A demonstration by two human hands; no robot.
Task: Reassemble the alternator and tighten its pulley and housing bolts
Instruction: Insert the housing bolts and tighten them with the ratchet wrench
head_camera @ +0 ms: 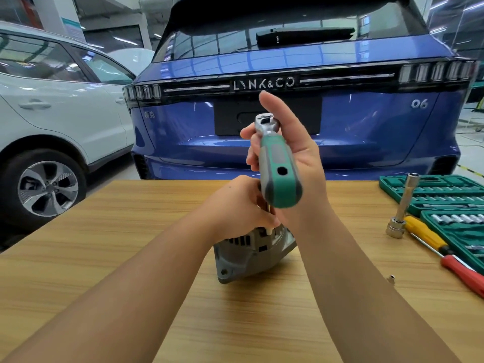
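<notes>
A grey metal alternator (246, 255) stands tilted on the wooden table (104, 244), near the middle. My left hand (241, 205) grips something upright on top of it, a thin metal shaft barely showing below the fingers. My right hand (293, 158) holds a ratchet wrench (277, 163) with a green and grey handle up in the air above the alternator, its chrome head pointing away from me. The thumb is stretched up past the head. The ratchet touches nothing on the alternator.
At the table's right edge lie an open green socket set (445, 203), a long chrome extension with a socket (402, 208), a yellow-handled screwdriver (425, 233), a red-handled one (463, 271) and a small loose metal part (391, 279). A blue car and a white car stand behind the table.
</notes>
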